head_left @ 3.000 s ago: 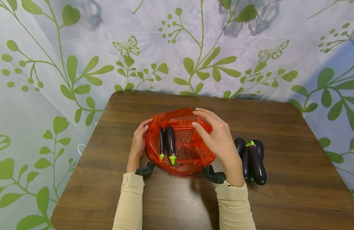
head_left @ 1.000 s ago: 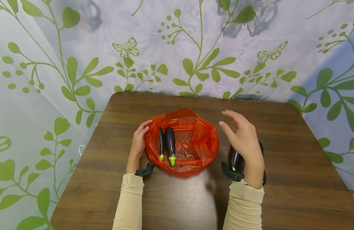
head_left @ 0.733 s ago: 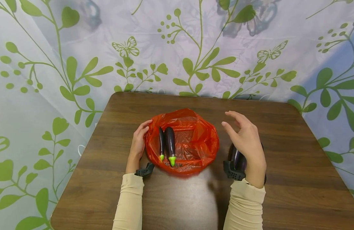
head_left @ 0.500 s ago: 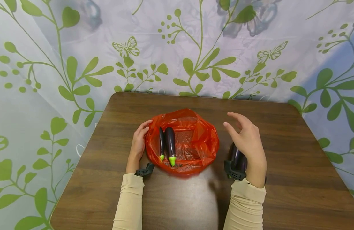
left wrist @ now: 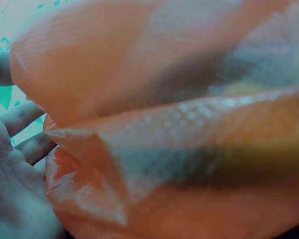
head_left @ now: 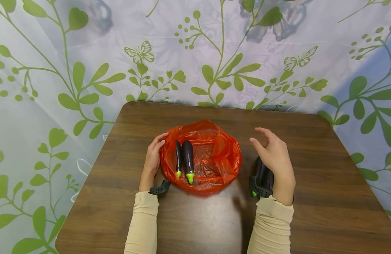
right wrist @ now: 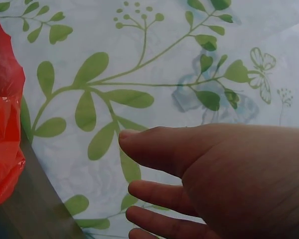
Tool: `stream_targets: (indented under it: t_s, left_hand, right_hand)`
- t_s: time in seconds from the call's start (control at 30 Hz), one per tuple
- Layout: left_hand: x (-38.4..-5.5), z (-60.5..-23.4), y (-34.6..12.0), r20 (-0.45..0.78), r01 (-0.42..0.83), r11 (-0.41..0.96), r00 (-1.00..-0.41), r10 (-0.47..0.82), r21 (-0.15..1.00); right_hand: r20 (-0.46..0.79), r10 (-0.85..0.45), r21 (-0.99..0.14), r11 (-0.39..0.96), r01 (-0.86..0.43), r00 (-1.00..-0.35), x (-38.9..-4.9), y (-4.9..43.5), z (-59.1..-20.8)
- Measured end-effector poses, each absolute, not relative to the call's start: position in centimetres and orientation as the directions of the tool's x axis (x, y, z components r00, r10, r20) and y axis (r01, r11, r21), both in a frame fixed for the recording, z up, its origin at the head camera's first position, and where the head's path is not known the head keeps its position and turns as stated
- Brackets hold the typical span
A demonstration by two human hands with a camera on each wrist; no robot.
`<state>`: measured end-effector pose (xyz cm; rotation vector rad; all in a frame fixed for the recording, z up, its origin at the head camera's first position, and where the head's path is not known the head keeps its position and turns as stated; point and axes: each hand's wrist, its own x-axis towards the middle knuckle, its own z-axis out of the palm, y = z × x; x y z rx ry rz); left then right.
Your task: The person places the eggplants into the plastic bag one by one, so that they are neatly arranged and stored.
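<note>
An open red plastic bag (head_left: pixel 227 155) stands mid-table with two dark eggplants, a wide one (head_left: pixel 188 153) and a slim one (head_left: pixel 178 157), side by side at its left, green stems toward me. My left hand (head_left: pixel 152 155) rests against the bag's left side, its fingers loosely extended. In the left wrist view, the spread fingers (left wrist: pixel 25 119) lie along the thin plastic (left wrist: pixel 89 59). To the right of the bag, my right hand (head_left: pixel 274 151) hovers with thumb and fingers apart and nothing between them. Under its wrist lie more eggplants (head_left: pixel 266 176), mostly hidden by hand and wrist mount.
The brown wooden table (head_left: pixel 201 225) has its far edge against a hanging cloth (head_left: pixel 189 53) printed with green leaves and butterflies. A black camera mount (head_left: pixel 161 188) sits at the left wrist, another (head_left: pixel 261 188) at the right. A thin white cord (head_left: pixel 82 165) hangs beyond the left edge.
My right hand has gone from the bag's right rim to above the eggplants on the right, then drifted slightly toward me. The bag's right side has spread outward. My left hand stays put.
</note>
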<state>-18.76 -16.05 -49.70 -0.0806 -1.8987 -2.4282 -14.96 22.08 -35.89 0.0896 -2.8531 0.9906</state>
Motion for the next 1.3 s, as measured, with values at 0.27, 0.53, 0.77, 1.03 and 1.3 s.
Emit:
stream_targets:
  t_s: [0.27,0.53,0.77,1.03,1.3]
  left_hand:
    - [-18.8,-49.7,-16.1,0.080,0.080,-0.226,-0.997,-0.012,0.971]
    - [-18.8,-49.7,-16.1,0.076,0.078,-0.222,-0.997,-0.016,0.972]
    - [-18.9,-49.7,-16.1,0.082,0.083,-0.216,-0.997,-0.017,0.973]
    - [-18.9,-49.7,-16.2,0.070,0.073,-0.201,-0.997,-0.019,0.977]
    - [-18.8,-49.7,-16.1,0.076,0.079,-0.215,-0.997,-0.023,0.973]
  right_hand:
    - [0.085,-0.001,-0.605,0.794,-0.052,-0.996,-15.3,22.6,-36.5]
    - [0.023,0.024,-0.601,0.799,0.005,-0.999,-15.5,23.0,-37.1]
    - [-0.040,0.040,-0.601,0.797,0.056,-0.998,-15.8,23.4,-37.7]
    - [-0.087,0.034,-0.592,0.802,0.079,-0.996,-16.1,23.8,-38.5]
    - [-0.101,0.020,-0.583,0.809,0.075,-0.995,-16.4,24.0,-39.3]
